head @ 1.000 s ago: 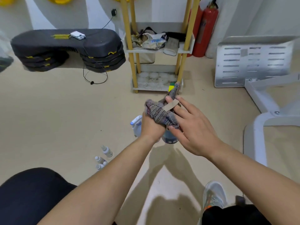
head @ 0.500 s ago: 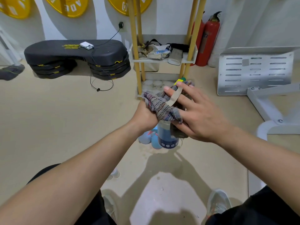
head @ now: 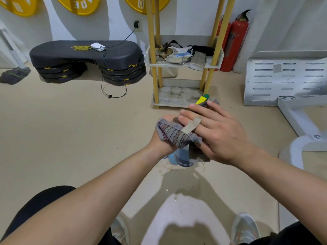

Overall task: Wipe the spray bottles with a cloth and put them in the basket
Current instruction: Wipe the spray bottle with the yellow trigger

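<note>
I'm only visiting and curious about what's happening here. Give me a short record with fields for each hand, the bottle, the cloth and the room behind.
left hand: grips the spray bottle, partly under the cloth
right hand: presses the cloth onto the bottle, fingers fairly straight, one through the cloth's loop
spray bottle: held off the floor, mostly covered, blue-and-white base showing
cloth: grey, striped, draped over the bottle
basket: not in view
behind: shelf, fire extinguisher, black step platform
</note>
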A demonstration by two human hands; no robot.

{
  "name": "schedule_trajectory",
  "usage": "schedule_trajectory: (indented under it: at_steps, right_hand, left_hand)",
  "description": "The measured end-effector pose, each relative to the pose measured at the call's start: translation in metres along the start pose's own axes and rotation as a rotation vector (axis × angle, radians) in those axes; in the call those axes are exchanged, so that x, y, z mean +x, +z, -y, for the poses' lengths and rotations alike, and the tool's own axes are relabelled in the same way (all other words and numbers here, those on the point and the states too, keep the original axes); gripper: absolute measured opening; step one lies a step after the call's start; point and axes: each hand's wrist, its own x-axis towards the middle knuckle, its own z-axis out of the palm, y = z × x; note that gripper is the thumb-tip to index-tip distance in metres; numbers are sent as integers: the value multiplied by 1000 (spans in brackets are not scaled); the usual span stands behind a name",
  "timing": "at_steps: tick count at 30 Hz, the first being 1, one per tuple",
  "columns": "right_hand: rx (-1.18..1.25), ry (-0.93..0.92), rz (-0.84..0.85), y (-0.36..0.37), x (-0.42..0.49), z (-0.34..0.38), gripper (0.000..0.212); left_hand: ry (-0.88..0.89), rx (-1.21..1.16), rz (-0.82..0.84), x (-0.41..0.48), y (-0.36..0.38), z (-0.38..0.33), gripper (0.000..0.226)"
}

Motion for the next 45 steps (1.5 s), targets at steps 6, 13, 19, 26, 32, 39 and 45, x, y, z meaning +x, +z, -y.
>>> schedule_trajectory:
  at_steps: [6, 13, 19, 26, 32, 39, 45]
  right_hand:
    - [235, 401, 35, -2, 2, -35, 46]
    - [263, 182, 60, 10, 11, -5, 34]
    - [424, 540, -2, 3, 8, -33, 26]
    - [1139, 1290, -309, 13, 2, -47, 26]
    - [1410, 1357, -148, 34, 10, 1, 44]
    - [1112, 924, -25, 38, -5, 34, 61]
    - [813, 677, 48, 33, -7, 45, 60]
  left_hand:
    - [-72, -28, -12, -7, 14, -6, 26]
    - [-40, 82, -110, -8, 19, -10, 45]
    - [-109, -7, 8, -8, 26, -12, 22]
    - [-61, -146, -34, -11, 19, -22, 14]
    - [-11, -321, -188, -2, 14, -34, 11]
    - [-49, -361, -261, 5, 7, -31, 10]
    - [-70, -401, -326, 6, 5, -32, 12]
